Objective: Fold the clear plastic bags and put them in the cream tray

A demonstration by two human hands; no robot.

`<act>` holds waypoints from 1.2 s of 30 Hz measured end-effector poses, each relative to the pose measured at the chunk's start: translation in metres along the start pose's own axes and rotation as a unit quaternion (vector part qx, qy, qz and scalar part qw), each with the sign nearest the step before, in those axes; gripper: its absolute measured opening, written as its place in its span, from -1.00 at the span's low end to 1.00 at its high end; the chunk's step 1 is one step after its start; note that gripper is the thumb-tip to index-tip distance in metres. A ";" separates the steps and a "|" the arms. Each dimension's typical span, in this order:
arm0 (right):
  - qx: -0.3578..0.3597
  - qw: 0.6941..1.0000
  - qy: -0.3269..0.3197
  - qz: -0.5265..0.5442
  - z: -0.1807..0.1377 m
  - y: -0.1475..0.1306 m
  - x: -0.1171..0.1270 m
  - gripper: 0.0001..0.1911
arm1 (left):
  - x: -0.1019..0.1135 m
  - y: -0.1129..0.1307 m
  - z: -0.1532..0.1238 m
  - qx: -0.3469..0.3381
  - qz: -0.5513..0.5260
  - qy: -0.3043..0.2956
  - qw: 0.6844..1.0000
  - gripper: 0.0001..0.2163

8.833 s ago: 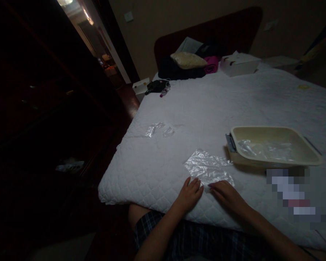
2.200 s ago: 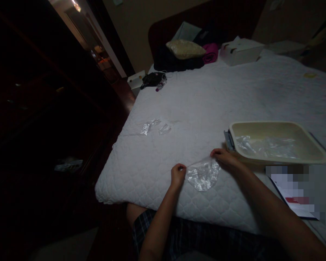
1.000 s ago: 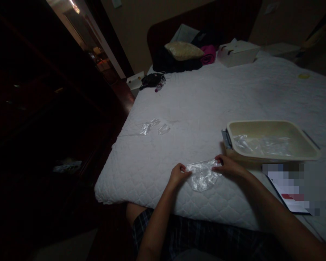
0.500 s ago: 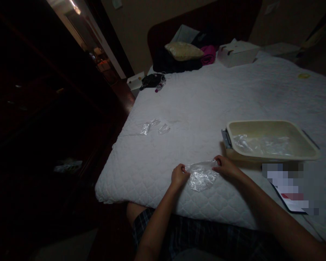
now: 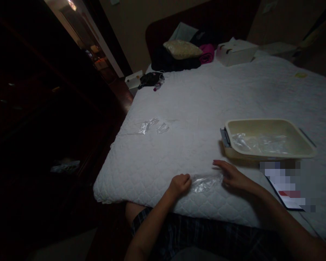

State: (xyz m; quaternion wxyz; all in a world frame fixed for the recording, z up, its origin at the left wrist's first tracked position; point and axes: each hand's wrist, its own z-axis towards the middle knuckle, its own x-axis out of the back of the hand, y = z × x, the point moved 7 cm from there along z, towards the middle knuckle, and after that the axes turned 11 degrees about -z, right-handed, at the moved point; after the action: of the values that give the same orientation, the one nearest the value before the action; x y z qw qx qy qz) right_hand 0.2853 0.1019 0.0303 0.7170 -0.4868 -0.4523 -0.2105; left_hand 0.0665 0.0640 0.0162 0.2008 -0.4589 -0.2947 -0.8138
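Observation:
A clear plastic bag [image 5: 205, 183] is stretched low over the front part of the bed, between my two hands. My left hand [image 5: 180, 183] is closed on the bag's left end, knuckles up. At the other end, my right hand [image 5: 233, 178] has its index finger stretched out to the left, while the thumb and remaining fingers are curled at the bag's edge. Part of that grip is hidden. Beyond my right hand stands a cream plastic bin [image 5: 271, 156] with grey side latches, and clear plastic bags [image 5: 271, 144] lie inside it.
Two crumpled plastic pieces [image 5: 149, 125] rest on the white quilted bedspread [image 5: 190, 98] to the left. A tablet-like object [image 5: 293, 198], partly blurred out, lies right of my right arm. Toward the headboard are a pillow [image 5: 182, 49], a white box [image 5: 237, 53] and a bottle [image 5: 158, 85].
Both hands have lowered slightly toward the bedspread, and the bag now looks narrower and flatter. My right index finger has straightened away from the bag. The bin has stayed in place.

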 end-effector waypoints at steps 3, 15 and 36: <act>0.012 0.995 0.036 -0.095 -0.002 -0.030 0.002 -0.38 | -0.002 0.008 -0.002 -0.046 0.014 0.001 0.999 -0.83; 0.054 0.958 0.026 -0.282 -0.048 -0.101 -0.086 -0.33 | -0.002 0.027 -0.022 -0.189 0.121 -0.033 0.974 -0.92; 0.055 0.967 0.042 -0.246 -0.058 -0.055 -0.063 -0.41 | -0.008 0.039 -0.035 -0.036 -0.012 -0.218 0.975 -0.54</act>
State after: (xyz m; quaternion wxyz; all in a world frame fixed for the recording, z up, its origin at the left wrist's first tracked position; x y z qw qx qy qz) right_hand 0.2388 0.0175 -0.0023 0.6870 -0.3112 -0.5383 -0.3760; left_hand 0.0723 0.0124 0.0064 0.1055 -0.6291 -0.3073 -0.7062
